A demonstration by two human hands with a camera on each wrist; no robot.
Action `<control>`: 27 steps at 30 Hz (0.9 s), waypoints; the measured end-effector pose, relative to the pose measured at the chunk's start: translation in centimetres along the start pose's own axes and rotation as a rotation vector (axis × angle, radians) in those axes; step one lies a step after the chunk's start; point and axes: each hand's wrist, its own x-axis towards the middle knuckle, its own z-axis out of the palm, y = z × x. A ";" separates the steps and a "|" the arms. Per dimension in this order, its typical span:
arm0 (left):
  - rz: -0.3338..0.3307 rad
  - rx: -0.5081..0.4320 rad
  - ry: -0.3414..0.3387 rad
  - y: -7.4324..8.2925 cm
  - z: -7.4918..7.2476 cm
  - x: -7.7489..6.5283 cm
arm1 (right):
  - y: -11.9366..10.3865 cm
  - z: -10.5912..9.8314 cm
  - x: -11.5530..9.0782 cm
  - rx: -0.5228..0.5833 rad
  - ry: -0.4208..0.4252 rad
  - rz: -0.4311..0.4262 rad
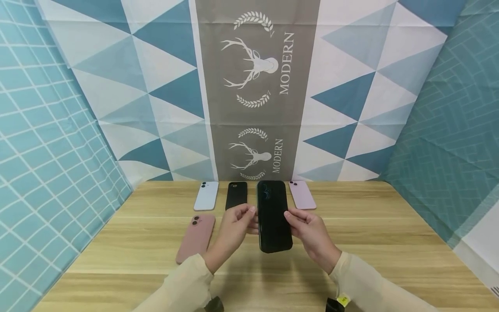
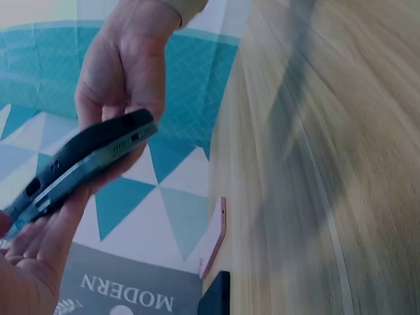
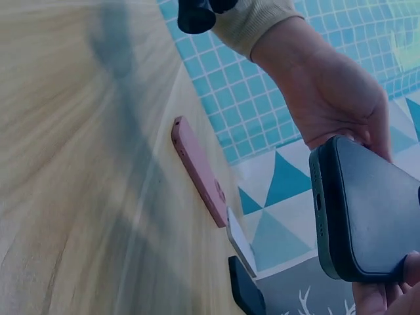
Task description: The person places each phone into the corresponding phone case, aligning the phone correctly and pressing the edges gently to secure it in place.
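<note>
Your left hand and right hand pinched the black phone by opposite long edges | raised, right of the rose-pink phone | long axis ran fore-and-aft; left hand was nearer that landmark

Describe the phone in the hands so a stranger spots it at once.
Go to the wooden table, then between the left hand and right hand above it. There is the black phone. Unlike the other black phone lying on the table, it is held up.
</note>
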 end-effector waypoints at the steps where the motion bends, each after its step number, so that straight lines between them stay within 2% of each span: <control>1: -0.004 0.004 0.006 0.0 0.1 -0.1 | 0.0 0.0 0.0 0.005 0.004 0.004; 7: 0.051 0.154 0.055 0.2 0.5 -0.3 | -0.4 -0.2 0.0 -0.003 0.014 -0.002; 9: 0.064 0.169 0.071 0.2 0.5 -0.3 | -0.5 -0.3 0.1 -0.027 -0.001 0.003; 12: 0.063 0.168 0.087 0.2 0.5 -0.1 | -0.6 -0.6 0.3 -0.083 -0.067 0.015; 14: 0.056 0.168 0.099 0.3 0.4 0.0 | -0.6 -0.9 0.5 -0.114 -0.152 0.028; 18: 0.009 0.160 0.128 0.5 0.0 0.1 | -0.1 -1.8 0.5 -0.111 -0.365 0.056; 20: -0.016 0.147 0.147 0.5 -0.1 0.1 | 0.1 -2.2 0.3 -0.087 -0.440 0.072; 23: -0.059 0.107 0.159 0.5 -0.2 0.3 | 0.2 -2.5 0.1 -0.037 -0.488 0.095; 27: -0.120 0.051 0.141 0.4 -0.3 0.5 | -0.1 -2.4 -0.1 0.010 -0.468 0.117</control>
